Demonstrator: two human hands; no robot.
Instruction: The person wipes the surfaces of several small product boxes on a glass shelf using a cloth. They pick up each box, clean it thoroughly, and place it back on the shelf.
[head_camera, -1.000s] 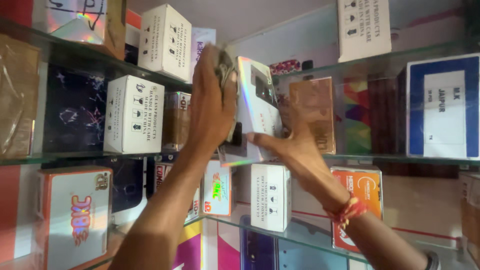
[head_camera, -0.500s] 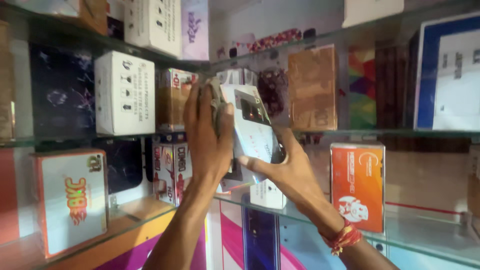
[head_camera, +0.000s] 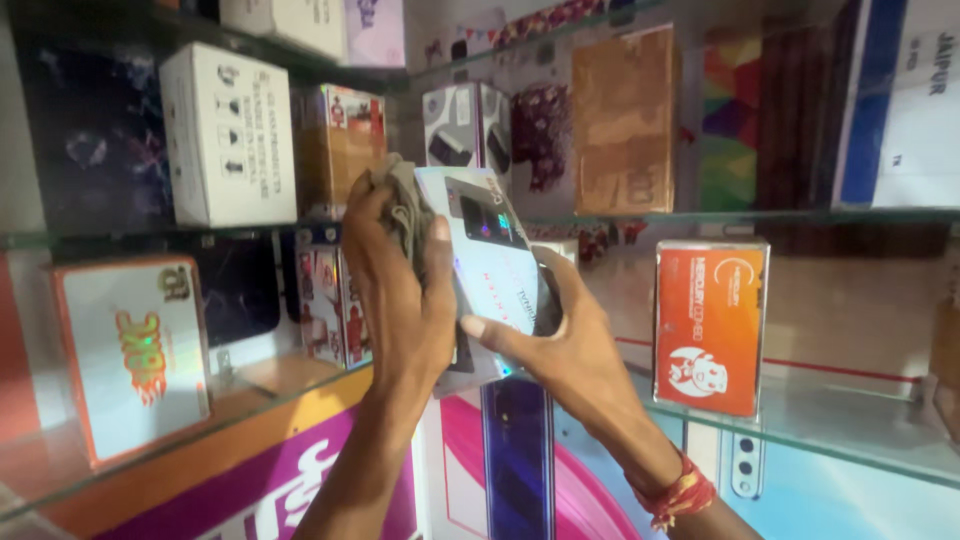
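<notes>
A shiny white phone box (head_camera: 490, 262) with a phone picture on its front is held up in front of the corner shelves. My right hand (head_camera: 565, 350) grips it from below and the right side. My left hand (head_camera: 395, 290) presses a crumpled grey cloth (head_camera: 405, 205) against the box's left edge, thumb on the box front. A red thread band circles my right wrist.
Glass shelves (head_camera: 800, 430) run along both walls. On them stand a white carton (head_camera: 230, 135), an orange-edged white box (head_camera: 130, 355), an orange box (head_camera: 710, 325), a brown box (head_camera: 625, 120) and several other small boxes. Purple and pink posters hang below.
Both hands have brought the box and cloth down from the upper shelf level toward me. The view has shifted lower, and the box now tilts with its front facing me.
</notes>
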